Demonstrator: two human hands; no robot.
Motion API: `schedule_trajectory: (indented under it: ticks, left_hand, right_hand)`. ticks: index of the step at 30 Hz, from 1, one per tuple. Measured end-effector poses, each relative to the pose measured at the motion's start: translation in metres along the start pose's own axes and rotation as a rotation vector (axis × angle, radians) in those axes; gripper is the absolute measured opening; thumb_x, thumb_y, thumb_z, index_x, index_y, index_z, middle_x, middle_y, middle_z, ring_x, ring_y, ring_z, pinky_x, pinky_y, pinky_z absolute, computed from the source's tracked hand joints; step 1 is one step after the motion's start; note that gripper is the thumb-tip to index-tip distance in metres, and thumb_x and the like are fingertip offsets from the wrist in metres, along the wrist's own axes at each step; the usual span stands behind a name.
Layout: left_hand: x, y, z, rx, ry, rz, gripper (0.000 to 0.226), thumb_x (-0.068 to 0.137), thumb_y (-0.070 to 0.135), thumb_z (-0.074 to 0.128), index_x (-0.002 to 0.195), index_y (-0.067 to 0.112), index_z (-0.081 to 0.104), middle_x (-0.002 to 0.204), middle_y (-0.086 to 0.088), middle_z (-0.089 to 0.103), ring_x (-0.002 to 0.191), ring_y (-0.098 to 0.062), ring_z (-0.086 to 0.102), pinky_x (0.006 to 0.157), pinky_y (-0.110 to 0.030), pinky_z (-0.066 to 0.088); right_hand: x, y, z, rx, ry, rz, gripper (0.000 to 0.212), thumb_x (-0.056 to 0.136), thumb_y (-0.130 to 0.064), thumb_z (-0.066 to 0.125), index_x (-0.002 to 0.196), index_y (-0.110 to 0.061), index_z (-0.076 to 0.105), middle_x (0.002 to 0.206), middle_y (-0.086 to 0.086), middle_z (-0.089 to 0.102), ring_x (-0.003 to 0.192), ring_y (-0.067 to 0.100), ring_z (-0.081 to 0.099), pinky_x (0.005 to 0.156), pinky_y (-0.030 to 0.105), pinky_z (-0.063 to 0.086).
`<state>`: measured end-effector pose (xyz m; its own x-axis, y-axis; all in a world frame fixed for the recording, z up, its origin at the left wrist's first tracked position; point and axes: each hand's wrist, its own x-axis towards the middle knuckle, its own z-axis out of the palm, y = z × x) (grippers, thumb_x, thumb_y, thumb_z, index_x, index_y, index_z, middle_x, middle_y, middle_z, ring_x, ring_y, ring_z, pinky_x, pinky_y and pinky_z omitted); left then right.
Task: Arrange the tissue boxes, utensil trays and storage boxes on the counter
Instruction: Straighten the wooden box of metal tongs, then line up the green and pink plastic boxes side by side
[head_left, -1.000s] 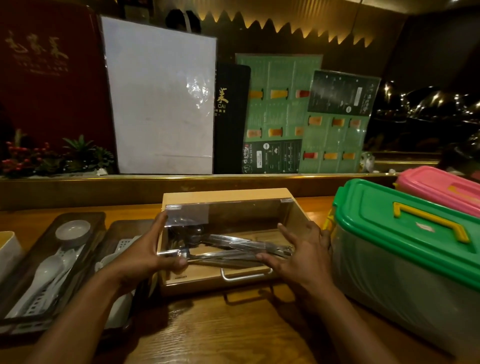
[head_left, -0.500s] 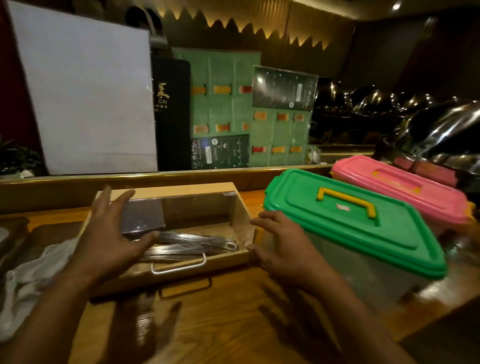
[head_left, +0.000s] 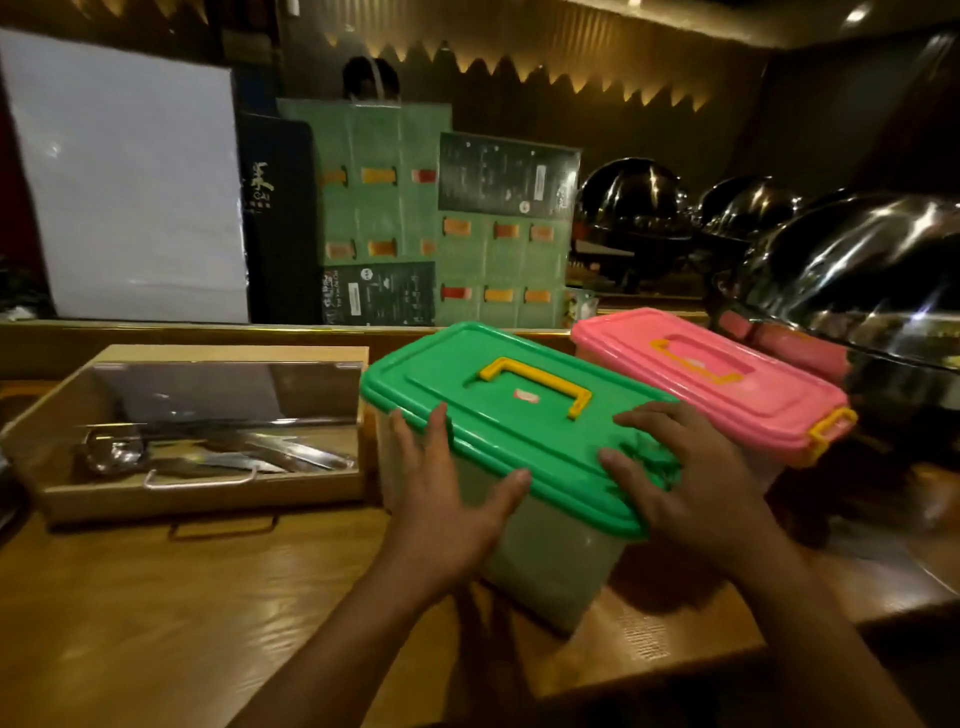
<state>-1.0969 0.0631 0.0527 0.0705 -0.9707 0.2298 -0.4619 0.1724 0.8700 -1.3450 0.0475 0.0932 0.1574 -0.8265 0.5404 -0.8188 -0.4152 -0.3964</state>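
Fingers of both hands are spread wide and flat, gripping nothing. The left hand (head_left: 447, 499) lies against the near-left corner of the green-lidded storage box (head_left: 519, 467), its fingers up the translucent wall to the lid's rim and the thumb stretched right along the rim's near edge. The right hand (head_left: 680, 478) rests palm down on the near-right part of the green lid, fingertips pointing left toward the yellow handle (head_left: 535, 384) but short of it.

The box sits angled on the wooden counter (head_left: 156, 613), its near corner pointing toward the person. Its left end is just beside the right wall of the wooden utensil tray (head_left: 208, 493), with only a narrow gap between them. That tray has a clear hinged lid and holds metal tongs (head_left: 249, 457). Along the far right, the pink-lidded storage box (head_left: 717, 384) lies just beside the green one, nearly parallel; whether they touch cannot be told.

Open counter spreads near and left, in front of the tray. To the right the counter edge falls away near the box's near-right corner. A raised ledge (head_left: 182, 332) runs behind the boxes, carrying upright menus (head_left: 405, 218) and a white board (head_left: 130, 187). Chafing-dish domes (head_left: 857, 270) crowd the far right.
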Motion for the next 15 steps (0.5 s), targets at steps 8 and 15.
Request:
schedule_trajectory:
  ticks: [8,15]
  left_hand:
    - [0.014,0.026,0.038,-0.160,0.122,-0.127,0.142,0.053,0.080,0.074,0.158,0.031,-0.010,0.161,0.001,-0.035,0.146,-0.008,-0.020,0.122,-0.038,0.003]
    - [0.077,-0.028,0.020,-0.368,0.031,-0.121,0.130,0.050,0.058,0.091,0.152,0.051,0.012,0.166,0.015,0.006,0.145,-0.025,0.034,0.109,-0.052,0.043]
  right_hand:
    - [-0.011,0.069,-0.017,0.205,-0.199,-0.060,0.073,0.074,-0.078,0.061,0.135,-0.039,0.055,0.152,-0.015,0.037,0.142,-0.002,0.031,0.106,0.010,0.026]
    - [0.006,0.091,0.000,0.156,-0.156,-0.110,0.078,0.069,-0.081,0.068,0.137,-0.047,0.051,0.156,-0.006,0.032,0.146,0.014,0.029,0.115,0.046,0.036]
